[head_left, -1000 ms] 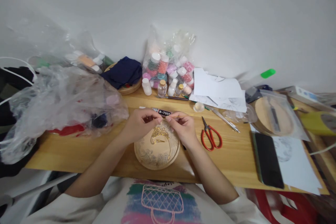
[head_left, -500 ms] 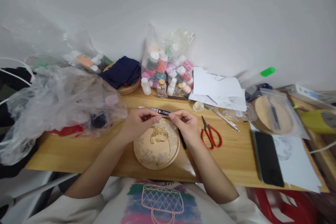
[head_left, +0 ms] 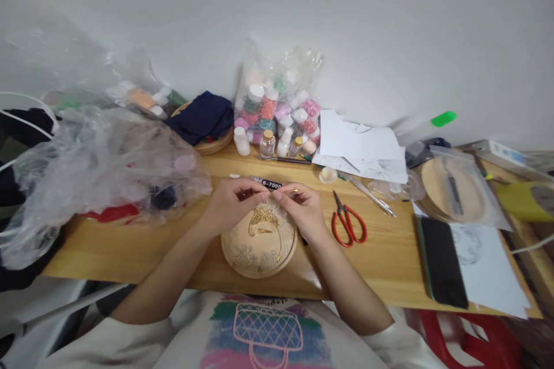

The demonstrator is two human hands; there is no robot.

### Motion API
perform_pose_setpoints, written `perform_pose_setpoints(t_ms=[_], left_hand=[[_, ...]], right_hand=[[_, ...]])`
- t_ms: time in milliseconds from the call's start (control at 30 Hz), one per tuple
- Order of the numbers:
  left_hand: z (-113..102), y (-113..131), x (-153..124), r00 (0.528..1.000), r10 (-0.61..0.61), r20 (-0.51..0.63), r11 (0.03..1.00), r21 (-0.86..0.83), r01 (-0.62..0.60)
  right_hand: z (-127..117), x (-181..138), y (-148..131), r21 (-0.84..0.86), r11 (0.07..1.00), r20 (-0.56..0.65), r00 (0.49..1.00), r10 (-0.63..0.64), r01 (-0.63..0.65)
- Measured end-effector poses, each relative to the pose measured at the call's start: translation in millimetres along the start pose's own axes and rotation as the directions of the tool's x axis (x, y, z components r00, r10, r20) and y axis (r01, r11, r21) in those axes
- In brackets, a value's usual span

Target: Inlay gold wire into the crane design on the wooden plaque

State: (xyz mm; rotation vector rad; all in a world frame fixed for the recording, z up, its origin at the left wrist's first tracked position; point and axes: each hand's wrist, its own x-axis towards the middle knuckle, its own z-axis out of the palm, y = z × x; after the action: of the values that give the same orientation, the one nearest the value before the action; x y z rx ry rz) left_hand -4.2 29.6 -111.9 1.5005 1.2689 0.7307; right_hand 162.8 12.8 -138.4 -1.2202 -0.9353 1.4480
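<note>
Over the far edge of a round wooden disc (head_left: 259, 253), both hands pinch at a thin gold wire (head_left: 295, 190). My left hand (head_left: 234, 199) is closed, thumb against forefinger, with its tips close to those of my right hand (head_left: 303, 204). The right one is closed too, and a bit of the wire sticks out past its fingers. On the disc are a drawn pattern of waves and feathers and a bird's head and neck laid in gold wire (head_left: 262, 223). Behind the fingers lies a black B-7000 glue tube (head_left: 272, 184), partly hidden.
Red-handled scissors (head_left: 348, 223) lie right of the disc, with a phone (head_left: 442, 262) and papers farther right. Small bottles (head_left: 267, 145) and a bag of colourful jars (head_left: 277, 104) stand behind. A crumpled plastic bag (head_left: 108, 155) covers the left side.
My hands have come closer together, so the fingertips now nearly meet. The right hand has shifted slightly left, and more of the gold wire shows beside it.
</note>
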Motion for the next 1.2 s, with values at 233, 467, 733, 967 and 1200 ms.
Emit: perform_pose_setpoints(t_ms=[233,467,733,967,1200], left_hand=[[4,3,-2,0.998,0.060,-0.020,0.995,0.084,-0.058],[7,6,-4,0.992,0.110,-0.066,0.982,0.160,-0.098],[-8,-6,-6,0.998,-0.044,-0.035,0.998,-0.039,0.043],[-9,-9,-8,0.997,-0.075,-0.030,0.992,-0.103,0.071],[-4,-4,-4,0.999,-0.046,0.006,0.999,-0.013,0.046]], right_hand=[[0,-1,1,-0.014,1.000,0.001,1.000,-0.004,0.004],[0,0,3,-0.027,1.000,-0.002,1.000,0.002,-0.002],[-4,2,0,-0.023,1.000,-0.018,1.000,-0.012,0.012],[-6,4,-1,-0.013,1.000,-0.005,1.000,-0.001,0.001],[-4,2,3,-0.006,1.000,0.039,0.999,0.025,-0.024]])
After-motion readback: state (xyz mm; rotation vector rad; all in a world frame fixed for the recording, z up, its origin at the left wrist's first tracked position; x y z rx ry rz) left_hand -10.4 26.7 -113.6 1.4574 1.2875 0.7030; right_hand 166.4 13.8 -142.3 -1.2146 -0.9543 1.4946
